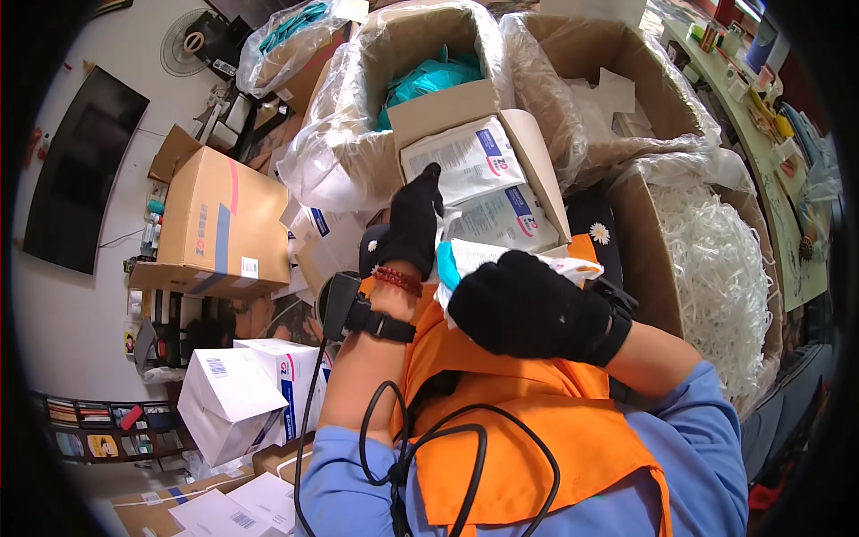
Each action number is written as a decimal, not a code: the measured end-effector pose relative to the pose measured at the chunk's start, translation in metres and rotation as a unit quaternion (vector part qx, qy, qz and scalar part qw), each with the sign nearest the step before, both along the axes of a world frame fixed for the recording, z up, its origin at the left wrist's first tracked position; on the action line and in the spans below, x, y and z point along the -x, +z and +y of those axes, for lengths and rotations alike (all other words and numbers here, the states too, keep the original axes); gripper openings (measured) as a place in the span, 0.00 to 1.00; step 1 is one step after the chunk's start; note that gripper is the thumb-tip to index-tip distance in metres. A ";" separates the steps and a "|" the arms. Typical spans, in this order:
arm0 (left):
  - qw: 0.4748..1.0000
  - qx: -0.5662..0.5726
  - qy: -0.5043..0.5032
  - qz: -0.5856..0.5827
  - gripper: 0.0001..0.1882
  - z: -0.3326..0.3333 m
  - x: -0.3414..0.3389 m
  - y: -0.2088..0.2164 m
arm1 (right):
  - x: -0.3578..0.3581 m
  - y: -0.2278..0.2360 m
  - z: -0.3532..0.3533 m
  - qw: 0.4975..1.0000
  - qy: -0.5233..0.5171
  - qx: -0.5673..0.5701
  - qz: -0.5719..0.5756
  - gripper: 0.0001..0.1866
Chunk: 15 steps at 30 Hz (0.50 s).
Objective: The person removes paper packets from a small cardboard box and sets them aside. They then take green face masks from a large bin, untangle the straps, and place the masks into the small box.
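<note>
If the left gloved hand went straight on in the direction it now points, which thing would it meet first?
Probably the upper white packet in the open cardboard box: the left hand points toward it. The hand overlaps the packet in this view; whether they already touch is unclear.

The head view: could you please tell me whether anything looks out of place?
One mild oddity: the black cable lies in slack loops across the orange apron, below the right hand, where it could perhaps snag. No clear spill or damage shows.
</note>
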<state>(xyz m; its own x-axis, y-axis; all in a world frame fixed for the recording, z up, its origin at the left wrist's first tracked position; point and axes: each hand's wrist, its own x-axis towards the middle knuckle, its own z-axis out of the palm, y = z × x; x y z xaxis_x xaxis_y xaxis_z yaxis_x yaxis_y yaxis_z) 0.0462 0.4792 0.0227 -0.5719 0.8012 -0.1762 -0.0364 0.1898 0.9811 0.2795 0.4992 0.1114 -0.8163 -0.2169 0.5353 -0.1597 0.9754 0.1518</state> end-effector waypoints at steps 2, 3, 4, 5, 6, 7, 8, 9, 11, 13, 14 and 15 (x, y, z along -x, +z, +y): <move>0.826 -0.093 0.016 0.555 0.11 -0.002 0.005 -0.002 | -0.008 0.008 -0.006 0.999 0.017 -0.023 0.037 0.06; 0.774 -0.101 -0.017 0.625 0.15 0.004 0.003 -0.005 | -0.016 0.011 -0.002 0.999 0.027 0.006 -0.022 0.08; 0.776 -0.106 -0.021 0.622 0.15 0.008 -0.001 -0.009 | -0.025 0.014 0.000 0.999 0.021 0.005 -0.026 0.08; 0.740 -0.093 -0.040 0.666 0.14 0.006 -0.010 -0.005 | -0.032 0.018 0.000 0.999 0.030 -0.038 -0.004 0.06; 0.701 -0.079 -0.059 0.706 0.13 0.004 -0.018 -0.001 | -0.037 0.019 -0.002 0.996 0.039 -0.082 0.017 0.05; 0.765 0.034 -0.040 0.642 0.12 0.001 -0.027 0.007 | -0.039 0.015 -0.006 0.985 0.063 -0.118 0.108 0.04; 0.766 0.034 -0.042 0.641 0.12 -0.005 -0.028 0.008 | -0.049 0.028 -0.017 0.990 0.066 -0.112 0.048 0.05; 0.774 0.030 -0.042 0.631 0.11 -0.011 -0.026 0.009 | -0.048 0.018 -0.015 0.992 0.083 -0.084 0.048 0.06; 0.816 0.162 -0.067 0.551 0.14 -0.008 -0.035 0.036 | -0.048 0.007 -0.014 0.993 0.093 -0.059 0.048 0.06; 0.803 0.070 -0.065 0.589 0.19 0.001 -0.030 0.028 | -0.055 0.002 -0.014 0.995 0.084 -0.048 -0.011 0.10; 0.783 -0.021 -0.058 0.619 0.24 0.008 -0.025 0.020 | -0.056 0.000 -0.013 0.996 0.076 -0.047 -0.012 0.10; 0.754 0.044 -0.066 0.652 0.35 0.001 -0.003 0.013 | -0.047 0.006 -0.018 0.990 0.086 0.036 -0.102 0.11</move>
<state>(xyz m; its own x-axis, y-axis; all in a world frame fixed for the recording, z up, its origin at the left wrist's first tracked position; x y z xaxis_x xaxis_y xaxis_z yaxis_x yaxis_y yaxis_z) 0.0495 0.4798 0.0355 -0.2210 0.8842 0.4115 0.9734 0.1737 0.1495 0.3264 0.4815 0.1174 -0.8634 -0.3300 0.3817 -0.3451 0.9381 0.0306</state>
